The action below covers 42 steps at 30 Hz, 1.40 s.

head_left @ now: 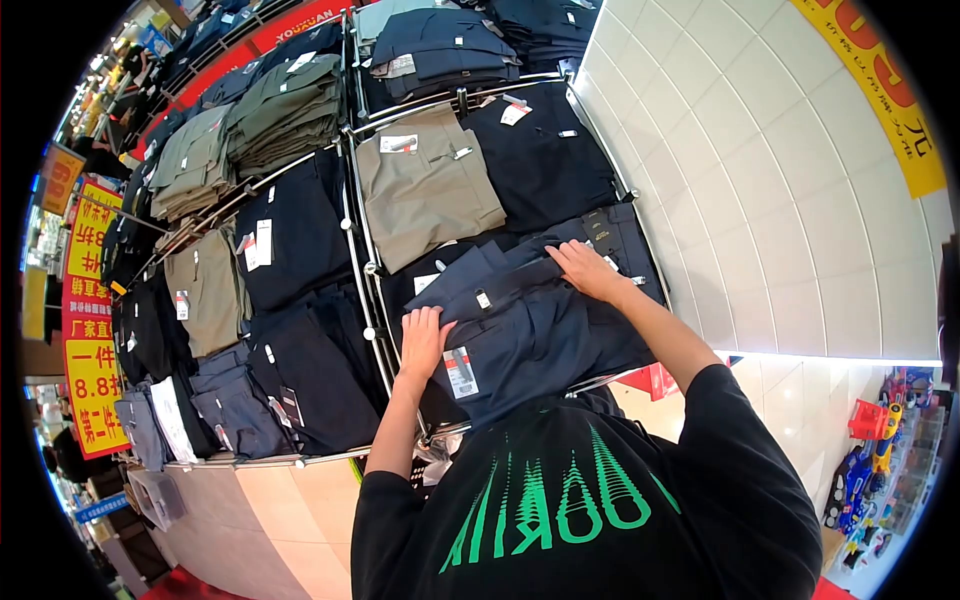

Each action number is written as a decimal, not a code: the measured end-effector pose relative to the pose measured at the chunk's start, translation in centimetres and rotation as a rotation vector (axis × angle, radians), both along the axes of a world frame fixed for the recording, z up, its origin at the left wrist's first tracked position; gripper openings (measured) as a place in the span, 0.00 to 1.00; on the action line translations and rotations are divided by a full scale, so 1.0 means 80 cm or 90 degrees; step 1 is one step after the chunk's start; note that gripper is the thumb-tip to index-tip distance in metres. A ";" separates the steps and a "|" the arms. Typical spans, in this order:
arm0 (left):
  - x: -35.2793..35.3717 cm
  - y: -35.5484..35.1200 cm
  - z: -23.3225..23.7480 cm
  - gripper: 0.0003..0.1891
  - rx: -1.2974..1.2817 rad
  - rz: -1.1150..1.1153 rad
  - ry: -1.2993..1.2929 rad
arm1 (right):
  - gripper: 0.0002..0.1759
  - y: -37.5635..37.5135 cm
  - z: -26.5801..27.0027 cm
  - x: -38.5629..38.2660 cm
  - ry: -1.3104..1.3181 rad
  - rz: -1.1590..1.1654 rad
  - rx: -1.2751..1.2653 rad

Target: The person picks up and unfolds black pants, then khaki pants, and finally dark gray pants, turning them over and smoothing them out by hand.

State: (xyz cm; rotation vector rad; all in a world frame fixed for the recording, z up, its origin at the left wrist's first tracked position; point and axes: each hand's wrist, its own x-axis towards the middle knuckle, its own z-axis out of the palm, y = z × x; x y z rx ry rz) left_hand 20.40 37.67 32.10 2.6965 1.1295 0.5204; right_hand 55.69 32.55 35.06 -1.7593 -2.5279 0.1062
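— Where are the hands seen?

— Both are laid on the folded navy trousers point(530, 330), which are stacked in a shelf compartment. The left hand point(425, 340) is pressed flat on the stack's left edge with the fingers spread. The right hand point(585, 270) is laid palm down on its upper right part. Nothing is gripped by either; both are held open against the cloth.

— What is found on the navy trousers themselves?

— A white price tag point(460, 372) is fixed to the top pair, just right of the left hand.

— And around them?

— Folded khaki trousers point(428, 185) are set in the compartment above the navy trousers and to the left. Dark trousers point(540, 150) are laid directly above the navy trousers, beside the khaki pair. A metal divider rail point(362, 250) is run along the left side of the navy trousers, and more dark folded pairs point(310, 370) are stacked beyond it. To the right of the navy trousers a white tiled wall point(780, 200) is seen, with a yellow banner point(875, 90) hung on it. Far to the left a red-and-yellow sign point(90, 330) is hung.
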 end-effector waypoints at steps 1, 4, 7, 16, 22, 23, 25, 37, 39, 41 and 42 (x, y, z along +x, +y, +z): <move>-0.001 0.000 -0.001 0.18 0.000 -0.001 -0.001 | 0.32 -0.001 0.002 0.001 0.005 0.006 -0.007; -0.003 0.000 0.001 0.18 -0.005 -0.003 -0.003 | 0.31 0.000 0.003 0.009 0.028 0.037 -0.005; -0.004 0.000 0.005 0.17 -0.014 -0.004 -0.003 | 0.28 0.001 0.001 0.012 0.060 0.040 -0.009; -0.004 0.000 0.004 0.12 -0.013 -0.017 0.025 | 0.18 0.002 -0.003 0.013 0.146 0.008 -0.050; -0.005 0.001 0.008 0.12 -0.023 -0.040 0.020 | 0.17 0.005 0.003 0.008 0.038 -0.057 -0.194; -0.005 0.001 0.007 0.12 -0.027 -0.045 0.023 | 0.17 0.005 0.003 0.006 0.033 -0.065 -0.207; -0.008 0.001 0.005 0.11 -0.035 -0.048 -0.001 | 0.19 0.002 -0.003 0.008 0.129 -0.037 -0.116; -0.005 -0.001 0.001 0.08 -0.052 -0.043 0.006 | 0.17 0.007 -0.016 0.015 0.124 -0.056 -0.177; -0.006 -0.001 0.002 0.07 -0.055 -0.031 -0.019 | 0.20 0.005 -0.029 0.020 0.122 -0.035 -0.125; -0.004 -0.002 0.007 0.07 -0.052 -0.009 -0.069 | 0.24 0.000 -0.010 0.007 0.074 -0.045 -0.069; -0.002 -0.002 0.011 0.08 -0.040 -0.006 -0.083 | 0.26 0.000 -0.002 -0.001 0.050 -0.050 -0.043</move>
